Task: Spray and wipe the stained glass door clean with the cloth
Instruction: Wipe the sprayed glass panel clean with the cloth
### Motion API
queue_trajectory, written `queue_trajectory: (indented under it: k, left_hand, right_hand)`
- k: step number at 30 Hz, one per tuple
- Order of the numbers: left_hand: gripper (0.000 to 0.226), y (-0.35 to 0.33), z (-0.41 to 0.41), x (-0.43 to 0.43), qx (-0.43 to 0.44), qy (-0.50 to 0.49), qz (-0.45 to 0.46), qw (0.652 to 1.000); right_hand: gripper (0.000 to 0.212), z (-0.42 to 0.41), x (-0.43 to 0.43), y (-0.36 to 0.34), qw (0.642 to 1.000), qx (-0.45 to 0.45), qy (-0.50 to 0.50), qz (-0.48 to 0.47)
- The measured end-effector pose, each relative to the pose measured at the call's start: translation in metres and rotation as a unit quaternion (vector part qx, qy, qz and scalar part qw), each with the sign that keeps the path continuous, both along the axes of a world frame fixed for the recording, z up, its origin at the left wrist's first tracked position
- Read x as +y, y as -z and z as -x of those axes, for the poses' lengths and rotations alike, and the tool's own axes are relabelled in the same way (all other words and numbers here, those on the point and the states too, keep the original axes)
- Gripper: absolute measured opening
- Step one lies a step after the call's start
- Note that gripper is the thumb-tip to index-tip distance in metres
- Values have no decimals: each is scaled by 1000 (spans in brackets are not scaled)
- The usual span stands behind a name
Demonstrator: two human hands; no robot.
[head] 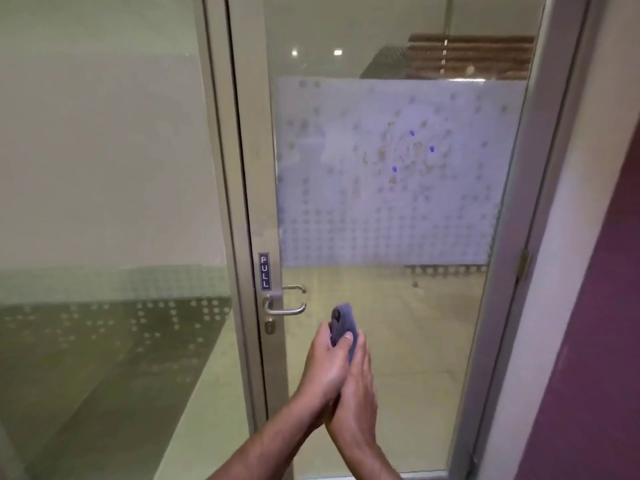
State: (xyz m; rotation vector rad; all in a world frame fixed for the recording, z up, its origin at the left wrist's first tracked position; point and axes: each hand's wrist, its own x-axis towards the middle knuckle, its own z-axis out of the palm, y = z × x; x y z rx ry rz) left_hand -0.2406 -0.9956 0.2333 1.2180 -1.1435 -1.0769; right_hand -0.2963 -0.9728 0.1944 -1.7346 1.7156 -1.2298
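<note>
— What is in the hands?
— A folded grey cloth (341,325), pressed between the left hand (325,368) and right hand (358,382), both closed on it, just below the lever handle (285,306).

— And the glass door (381,306)?
— Directly ahead, shut. Brown smears and blue spots (405,150) mark its frosted dotted panel (346,220), well above the hands; a "PULL" sign (264,271) sits above the handle.

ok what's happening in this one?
A person stands at a glass door, both hands together low in front of it. The left hand and right hand share a grip on a folded grey cloth, just right of the lever handle. The brown and blue stains on the frosted dotted panel look unwiped. No spray bottle is in view.
</note>
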Motion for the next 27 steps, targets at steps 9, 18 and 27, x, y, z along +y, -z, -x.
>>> queue_trajectory:
  k: [9,18,27]
  left_hand:
    - [15,-31,70,-117,-101,78,92,988]
    - [26,-73,61,-258,-238,-134,255,927]
    - [67,-105,4,-381,-406,-284,324,806]
  right_hand:
    - [24,61,-146,-20,831,-554,40,-42]
    - [17,161,-288,-71,789,-596,128,80]
    - [58,235,-415,-122,850,-408,179,280]
